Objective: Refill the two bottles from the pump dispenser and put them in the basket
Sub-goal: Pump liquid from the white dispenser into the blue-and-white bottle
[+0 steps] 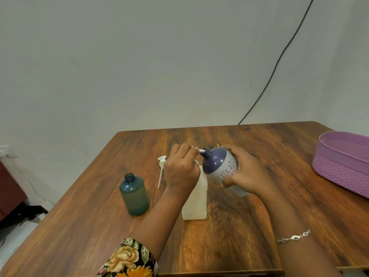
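A white pump dispenser (194, 204) stands mid-table, its top hidden under my left hand (180, 170), whose fingers curl over the pump head; the white nozzle tip (200, 150) pokes out to the right. My right hand (246, 172) grips a grey bottle with a dark blue domed top (218, 163), tilted so its open neck meets the nozzle tip. A teal bottle (134, 194) stands upright and uncapped to the left. A loose white pump cap with its tube (161, 170) lies behind it. The purple basket (339, 168) sits at the right edge.
The wooden table (239, 226) has bare surface in front of and behind the bottles. A black cable (279, 56) runs down the wall behind the table. Dark furniture and white items lie on the floor to the left.
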